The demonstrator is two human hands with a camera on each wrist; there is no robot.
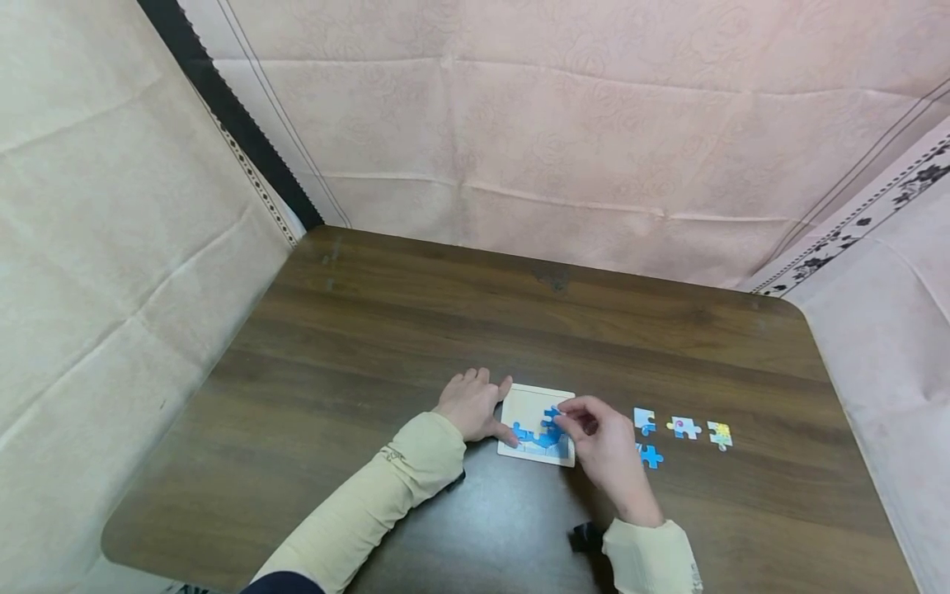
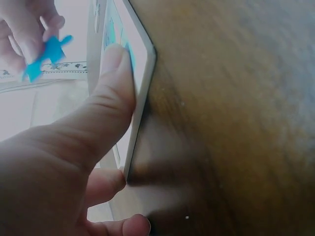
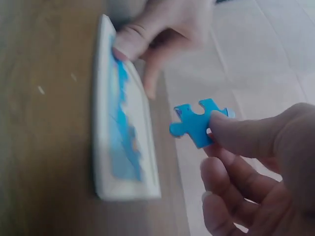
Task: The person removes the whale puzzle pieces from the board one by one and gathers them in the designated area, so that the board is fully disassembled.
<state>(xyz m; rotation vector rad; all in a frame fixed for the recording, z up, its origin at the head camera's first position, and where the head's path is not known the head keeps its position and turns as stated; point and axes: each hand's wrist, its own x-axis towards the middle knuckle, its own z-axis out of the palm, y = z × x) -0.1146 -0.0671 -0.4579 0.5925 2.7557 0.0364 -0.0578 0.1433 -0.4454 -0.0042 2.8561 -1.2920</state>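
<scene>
A small square puzzle tray (image 1: 529,401) with a pale rim lies on the table, its near part filled with joined blue pieces (image 1: 540,440). My left hand (image 1: 472,406) lies at the tray's left side. In the left wrist view its thumb (image 2: 110,88) presses on the tray's face near the rim, while another fingertip touches the edge. Above the tray's right side, my right hand (image 1: 607,445) pinches a blue puzzle piece (image 3: 194,125) between thumb and fingers. The right wrist view shows that piece held clear of the tray.
To the right of my right hand lie several loose puzzle pieces, among them a blue one (image 1: 651,456), a blue-and-white one (image 1: 684,427) and a yellowish one (image 1: 719,435). The brown wooden table (image 1: 416,322) is bordered by pale cloth hangings (image 1: 519,124).
</scene>
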